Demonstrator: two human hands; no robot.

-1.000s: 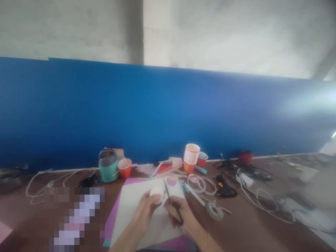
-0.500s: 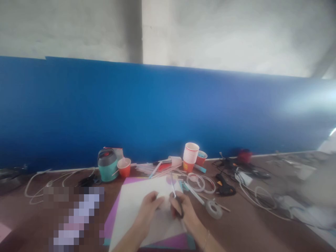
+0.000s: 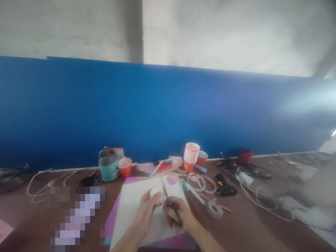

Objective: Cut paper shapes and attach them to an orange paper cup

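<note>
My left hand (image 3: 147, 207) pinches a small white round piece (image 3: 154, 192), seemingly paper, between thumb and fingers. Scissors with black handles (image 3: 176, 212) are in my right hand (image 3: 181, 210), their blades pointing up and away, just right of the white piece. Whether the blades touch it I cannot tell. Both hands are above a large white sheet (image 3: 128, 206), which lies over purple sheets (image 3: 113, 219) with a teal edge beneath. A purple round patch (image 3: 172, 180) shows near the sheet's top right corner; I cannot tell if it is a hole.
Behind the sheet lie straws (image 3: 147, 169), a stack of paper cups (image 3: 191, 155) and an orange cup (image 3: 124, 167). A teal and grey container (image 3: 108, 166) stands left. Tape rolls (image 3: 214, 209), a black glue gun (image 3: 225, 188) and cables lie right. A blue partition (image 3: 157, 112) rises behind.
The white round piece has come into view in my left hand. My right hand has turned the scissors so their blades lean further left, closer to that piece.
</note>
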